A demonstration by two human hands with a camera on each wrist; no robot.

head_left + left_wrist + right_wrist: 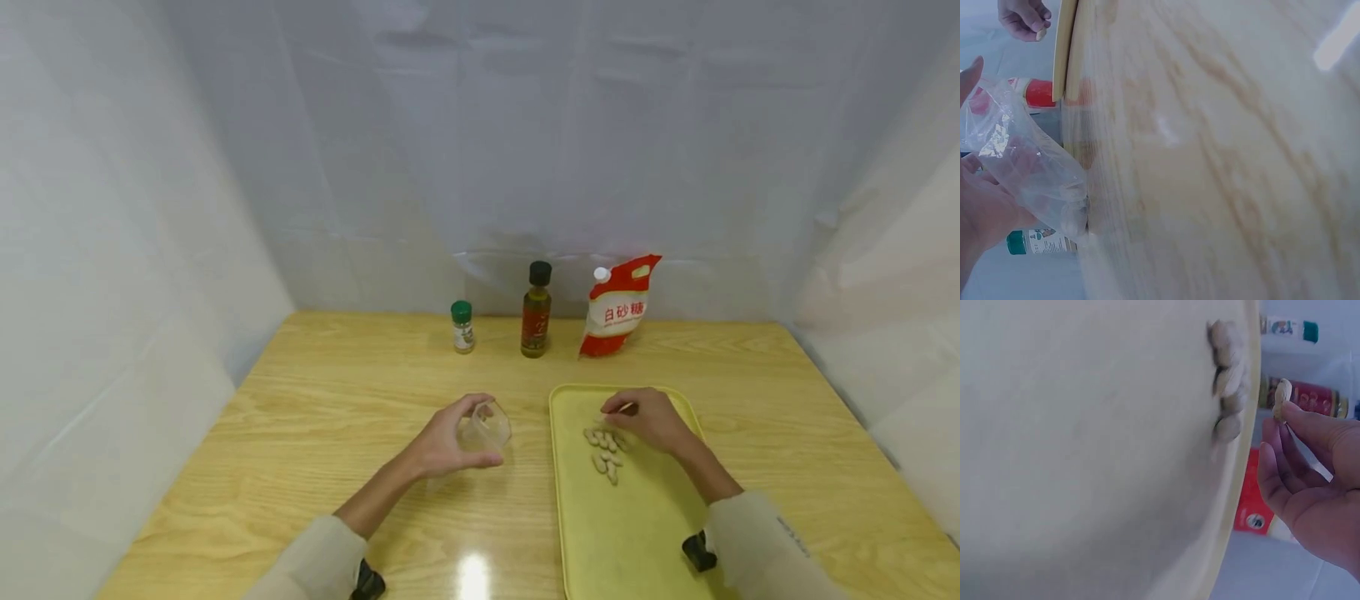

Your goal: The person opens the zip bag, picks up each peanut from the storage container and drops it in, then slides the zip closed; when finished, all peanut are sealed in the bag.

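My left hand (444,440) holds a clear plastic bag (492,427), its thumb and fingers spread around the mouth. In the left wrist view the bag hangs close to the wooden table, with pale rounded lumps at its bottom that look like peanuts. My right hand (651,418) pinches one unshelled peanut (1282,400) between thumb and fingertips, above the yellow tray (615,542). Several more peanuts (612,460) lie in a loose group on the tray, just left of and below the right hand.
Along the back of the wooden table (360,367) stand a green-capped seasoning jar (462,329), a dark-capped bottle (535,317) and a red and white sugar pouch (618,308). White sheeting (480,150) surrounds the table. The tray has a raised rim.
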